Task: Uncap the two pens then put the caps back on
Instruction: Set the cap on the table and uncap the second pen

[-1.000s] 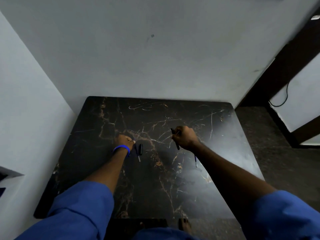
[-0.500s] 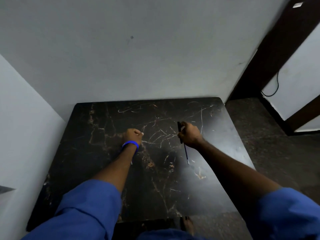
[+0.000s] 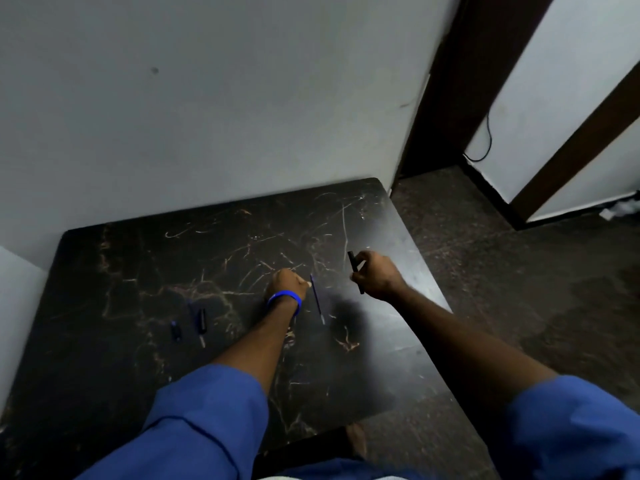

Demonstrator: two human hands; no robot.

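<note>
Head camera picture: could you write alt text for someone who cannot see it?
A person's right hand grips a black pen above a dark marbled table, while the left hand, with a blue wristband, reaches for a thin blue pen lying there. Small pen parts lie further left.

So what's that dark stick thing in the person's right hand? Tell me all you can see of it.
The black pen barrel looks like a slim, straight tube, seemingly plastic. The right hand grips its middle, so both ends stick out: one up and away toward the wall, one down toward the table. It is held tilted above the tabletop. Whether it is capped is unclear.
</note>
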